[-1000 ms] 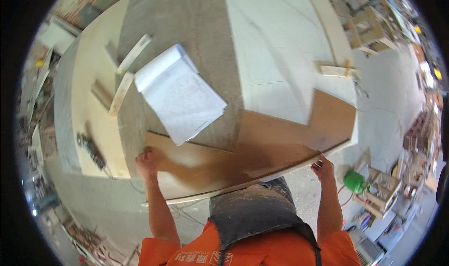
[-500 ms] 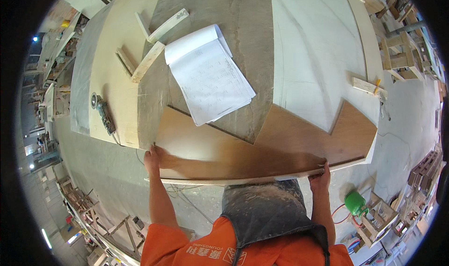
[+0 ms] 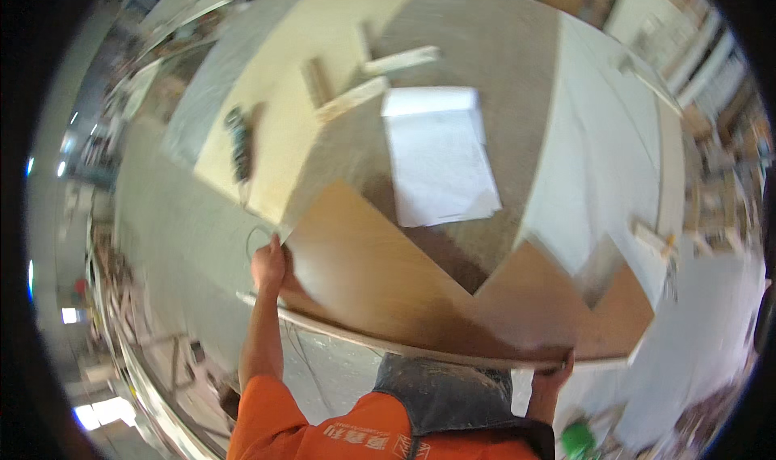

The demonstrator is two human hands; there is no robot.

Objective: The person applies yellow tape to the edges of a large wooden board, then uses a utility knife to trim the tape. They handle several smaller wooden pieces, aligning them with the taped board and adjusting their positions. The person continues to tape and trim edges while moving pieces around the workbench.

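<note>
A brown wood panel [image 3: 380, 274] with a zigzag far edge lies across the near side of the worktable, close to my body. Fingers of my left hand [image 3: 269, 266] are closed on its left end. At the near edge, toward the right, my right hand [image 3: 554, 373] grips the same panel, its fingers partly hidden under and behind the edge. Dark shadow along the zigzag suggests the panel is lifted a little off the surface. Just beyond it lies a stack of white paper sheets [image 3: 440, 165], the top one folded back.
On the table's left side rests a corded angle grinder [image 3: 239, 146]. Narrow wood strips [image 3: 354, 98] form angled pieces near the far middle. A short wood strip [image 3: 651, 240] sits at the right edge. A green tank [image 3: 577, 441] stands on the floor at lower right.
My view has turned, blurring the surroundings. The panel has shifted and its far edge seems raised; the papers no longer overlap it. Both hands have kept hold.
</note>
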